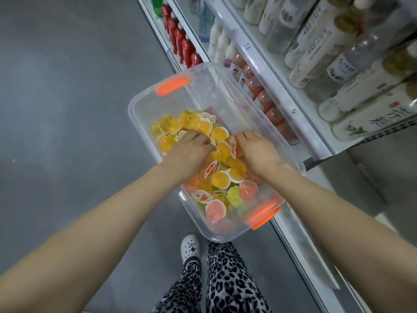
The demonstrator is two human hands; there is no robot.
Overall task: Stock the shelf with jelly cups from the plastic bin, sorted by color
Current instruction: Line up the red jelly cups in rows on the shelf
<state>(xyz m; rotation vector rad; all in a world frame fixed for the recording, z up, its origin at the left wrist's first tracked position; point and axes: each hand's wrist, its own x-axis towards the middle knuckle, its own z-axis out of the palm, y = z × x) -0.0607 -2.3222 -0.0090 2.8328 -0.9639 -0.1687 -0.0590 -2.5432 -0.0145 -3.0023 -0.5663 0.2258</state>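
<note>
Bin sat lengthwise along the shelf, its right long rim hard against the shelf front with no gap visible there. The left rim faced open grey floor, so there was plenty of room on that side. Couldn't tell what the bin rested on. There was one orange handle at the far end and one at the near end. The far third of the bin was bare. Jelly cups were heaped from the middle to the near end: mostly yellow and orange mid-bin, with pink and green mixed in near. Both hands were down in the heap mid-bin, close together but apart. Left hand was knuckles up, fingers curled into the yellow cups with the tips buried, so I couldn't tell if it gripped one. Right hand was the same, fingers curled down beside an orange cup standing on edge; its grip was not visible either. The shelf row beside the bin held red-patterned packs. The tier above it had pale labelled bottles, and red bottles stood far left. Near edge of view: a white shoe and leopard-print trousers just short of the bin's near end.
</note>
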